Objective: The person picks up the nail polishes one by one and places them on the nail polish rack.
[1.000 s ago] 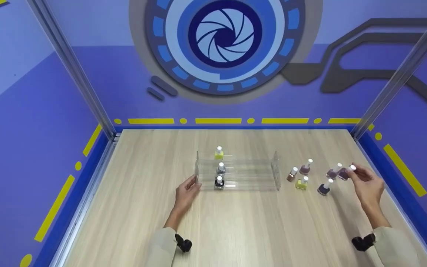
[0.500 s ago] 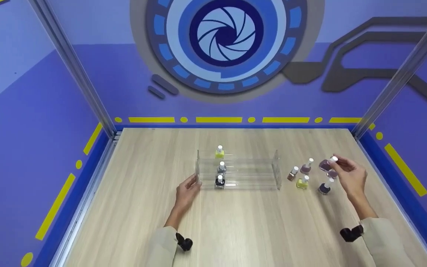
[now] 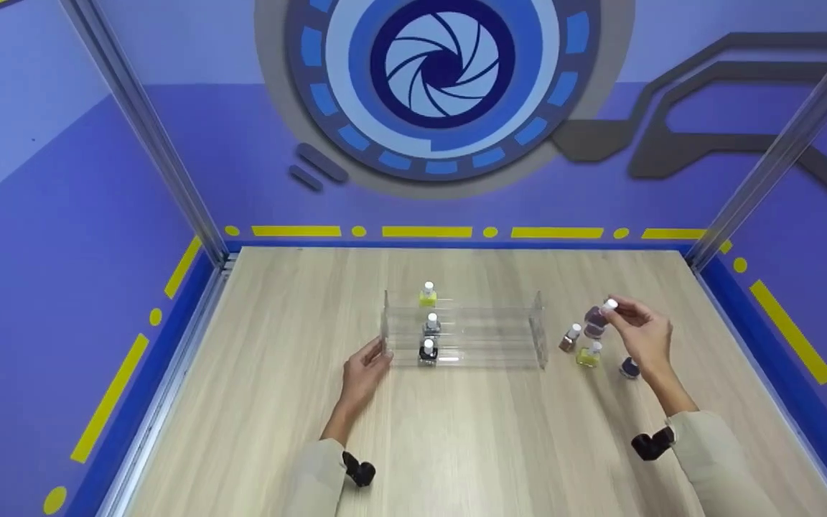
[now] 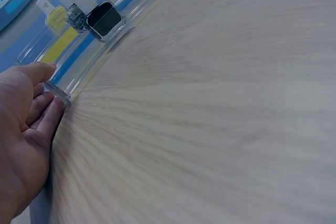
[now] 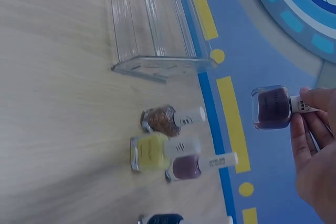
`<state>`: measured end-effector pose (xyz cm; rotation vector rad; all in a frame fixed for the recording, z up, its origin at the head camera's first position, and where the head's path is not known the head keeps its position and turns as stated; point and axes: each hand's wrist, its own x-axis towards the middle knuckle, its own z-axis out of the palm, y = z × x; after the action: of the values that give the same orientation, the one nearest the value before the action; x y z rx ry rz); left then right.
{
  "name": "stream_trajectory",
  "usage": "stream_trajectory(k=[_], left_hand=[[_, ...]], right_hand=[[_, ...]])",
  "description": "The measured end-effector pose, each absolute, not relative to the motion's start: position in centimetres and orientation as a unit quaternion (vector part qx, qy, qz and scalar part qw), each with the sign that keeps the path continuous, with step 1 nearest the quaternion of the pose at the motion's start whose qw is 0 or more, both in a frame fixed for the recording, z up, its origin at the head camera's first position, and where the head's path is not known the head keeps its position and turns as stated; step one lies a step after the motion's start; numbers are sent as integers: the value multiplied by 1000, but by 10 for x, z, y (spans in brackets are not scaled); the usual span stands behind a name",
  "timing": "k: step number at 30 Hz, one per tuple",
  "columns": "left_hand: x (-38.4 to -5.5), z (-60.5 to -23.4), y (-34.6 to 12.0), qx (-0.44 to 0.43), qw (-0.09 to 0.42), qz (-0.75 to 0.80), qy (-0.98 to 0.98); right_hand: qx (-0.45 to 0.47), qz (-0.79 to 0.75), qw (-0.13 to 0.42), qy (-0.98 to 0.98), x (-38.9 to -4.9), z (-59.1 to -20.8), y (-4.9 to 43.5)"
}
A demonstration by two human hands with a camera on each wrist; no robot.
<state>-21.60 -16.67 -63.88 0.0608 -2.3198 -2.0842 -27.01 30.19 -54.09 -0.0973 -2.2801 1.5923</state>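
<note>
- Head: the right hand (image 3: 647, 337) pinches a dark purple bottle (image 3: 592, 316), aloft right of the clear rack (image 3: 489, 337); carried low, it could topple the yellow bottle (image 3: 589, 356).
- Left wrist: the left hand (image 4: 23, 148) grips the rack's end; a tug might tip the black bottle (image 4: 105, 22).
- Right wrist: only the white cap (image 5: 300, 104) is clamped, so twisting could drop the bottle.

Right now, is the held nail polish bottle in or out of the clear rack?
Out: the right hand pinches the dark purple nail polish bottle by its white cap, apart from the clear acrylic rack.
</note>
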Motion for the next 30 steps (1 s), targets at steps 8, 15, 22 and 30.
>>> stream_trajectory(k=[8,15,22,30], left_hand=[[-230,-670,-167,28,19,-668,-743],[-232,-676,-168,37,23,-676,-736],[-234,-671,-169,45,20,-680,-731],[-232,-674,-174,46,-2,-705,-708]], right_hand=[[-10,569,144,-810,-279,-541,276],[11,570,131,-811,-293,-538,250],[34,565,115,-816,-292,-516,218],[75,551,89,-826,-301,-513,188]])
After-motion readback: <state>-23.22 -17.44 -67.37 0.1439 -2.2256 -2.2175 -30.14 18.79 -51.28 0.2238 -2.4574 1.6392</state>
